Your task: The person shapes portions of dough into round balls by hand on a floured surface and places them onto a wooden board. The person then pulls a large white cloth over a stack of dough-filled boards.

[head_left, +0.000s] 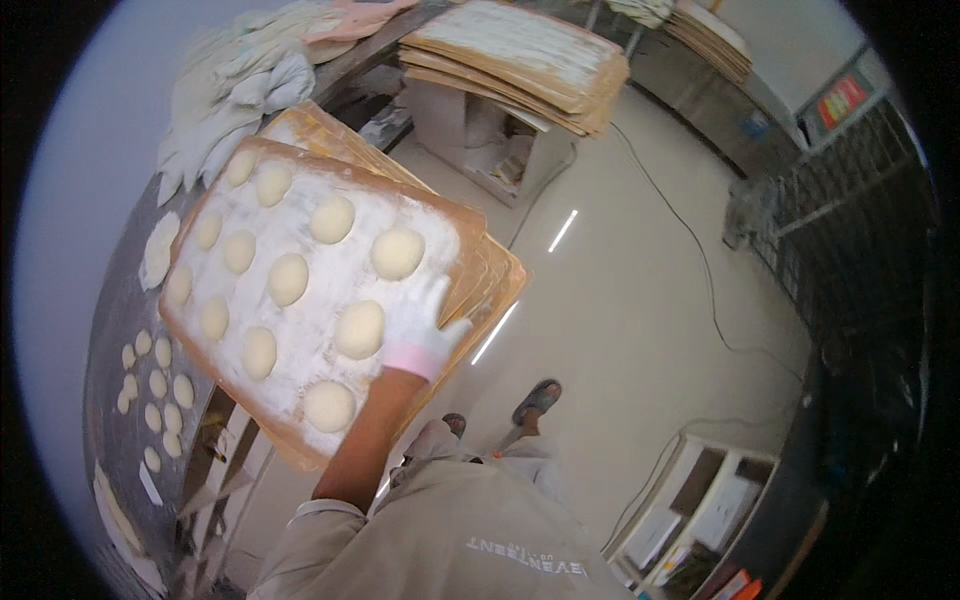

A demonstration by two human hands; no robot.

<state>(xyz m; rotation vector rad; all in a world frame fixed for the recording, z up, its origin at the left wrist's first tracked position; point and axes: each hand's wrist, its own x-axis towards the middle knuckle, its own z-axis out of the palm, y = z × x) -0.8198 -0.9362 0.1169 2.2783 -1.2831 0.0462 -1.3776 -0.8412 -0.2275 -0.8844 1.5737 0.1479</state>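
Observation:
My left hand [422,325] wears a white glove with a pink cuff and rests palm down near the right edge of a floured wooden board [330,270]. Its fingers are stretched and the thumb is spread apart, with nothing held. Rows of round, pale dough balls [360,330] sit on the board, one of them just left of the glove. More boards [507,270] are stacked under this one, slightly turned against it. My right hand does not show.
Smaller dough pieces [158,384] lie on the dark table [115,350] at left. Cloths [235,85] are heaped beyond the boards. Another board stack [515,50] stands at the back. A cable [690,235] crosses the floor; a white shelf unit [695,510] is at lower right.

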